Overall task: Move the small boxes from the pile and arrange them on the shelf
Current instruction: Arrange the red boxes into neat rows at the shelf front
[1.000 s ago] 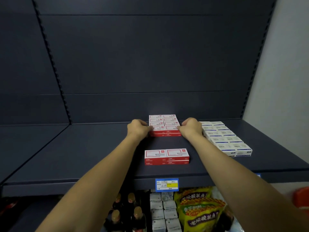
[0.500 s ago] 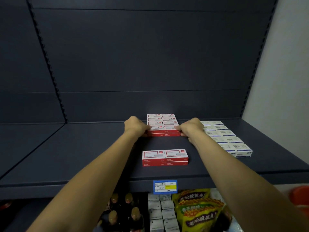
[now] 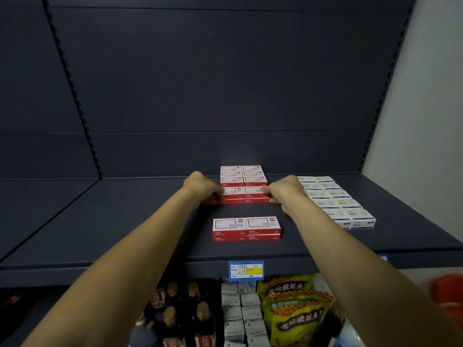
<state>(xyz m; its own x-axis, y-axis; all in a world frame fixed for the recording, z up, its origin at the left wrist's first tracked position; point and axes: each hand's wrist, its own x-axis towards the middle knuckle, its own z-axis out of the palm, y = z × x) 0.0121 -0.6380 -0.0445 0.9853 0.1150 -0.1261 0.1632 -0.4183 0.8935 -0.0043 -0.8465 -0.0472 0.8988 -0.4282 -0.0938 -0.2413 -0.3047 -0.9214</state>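
On the dark blue shelf (image 3: 125, 221) lie small red-and-white boxes in three groups. A back group (image 3: 243, 174) sits against the rear panel. Just in front of it is a two-layer middle group (image 3: 243, 195), gripped at its left end by my left hand (image 3: 202, 189) and at its right end by my right hand (image 3: 285, 192), fingers curled round the sides. A separate front group (image 3: 246, 229), also two layers, lies nearer the shelf edge, untouched.
Rows of white-and-blue boxes (image 3: 335, 201) fill the shelf's right side, close to my right hand. A blue price tag (image 3: 246, 270) hangs on the shelf lip. Below stand dark bottles (image 3: 180, 309), small white packs (image 3: 240, 309) and yellow-green snack bags (image 3: 298, 309).
Both hands stay at the ends of the middle red group; the view has shifted slightly, and the boxes show no clear movement.
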